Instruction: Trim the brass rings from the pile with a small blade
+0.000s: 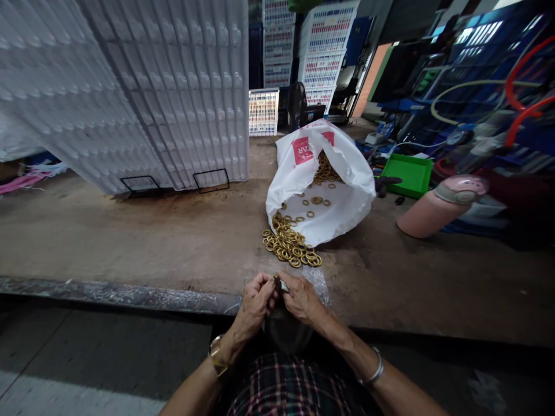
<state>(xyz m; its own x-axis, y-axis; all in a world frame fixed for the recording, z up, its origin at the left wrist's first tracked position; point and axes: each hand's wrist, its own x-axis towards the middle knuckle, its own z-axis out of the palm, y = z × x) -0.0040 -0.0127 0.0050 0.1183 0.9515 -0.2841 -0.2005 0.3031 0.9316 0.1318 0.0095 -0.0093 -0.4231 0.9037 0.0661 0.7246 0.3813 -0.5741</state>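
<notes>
My left hand [256,299] and my right hand [303,297] meet at the table's near edge, fingers closed in a pinch. Between the fingertips a trace of gold shows, seemingly a brass ring [276,278] in my left fingers. My right fingers close around a small dark and whitish object [283,286], mostly hidden, whose kind I cannot make out. Just beyond the hands lies a pile of brass rings [291,245]. It spills from the torn mouth of a white sack [286,173] lying on its side, with more rings inside.
Tall stacks of clear ribbed plastic trays [182,98] stand at left on black wire stands [211,180]. Right of the sack are a green tray [408,175] and a pink bottle [437,208]. White crates [323,58] rise behind the wooden table [130,242].
</notes>
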